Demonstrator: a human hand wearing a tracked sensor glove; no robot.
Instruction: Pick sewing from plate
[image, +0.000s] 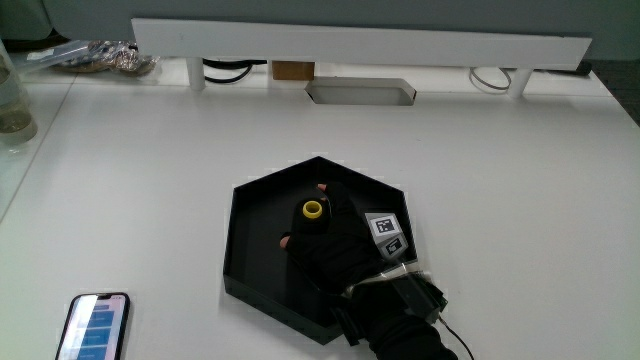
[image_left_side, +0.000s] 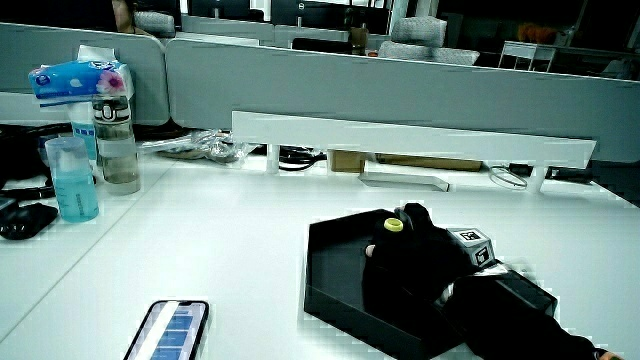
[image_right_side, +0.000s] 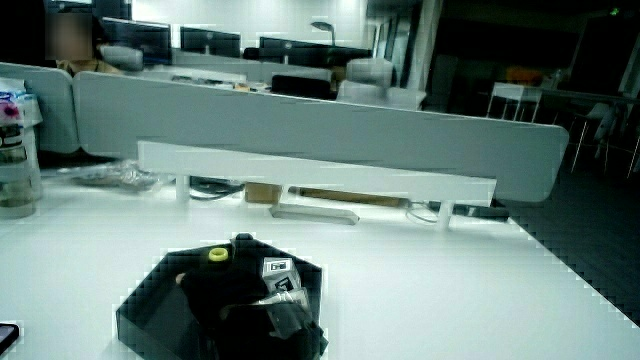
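The hand (image: 335, 240) wears a black glove that leaves the fingertips (image: 285, 241) uncovered. On the glove's back sits a small pale cube (image: 387, 234) printed with black-and-white square marker patterns, which shows in both side views as well (image_left_side: 472, 245) (image_right_side: 281, 273). At the wrist a black boxy block (image: 405, 292) is strapped on, a thin dark cable (image: 458, 335) trails from it, and the forearm (image: 410, 340) is covered in a black sleeve.
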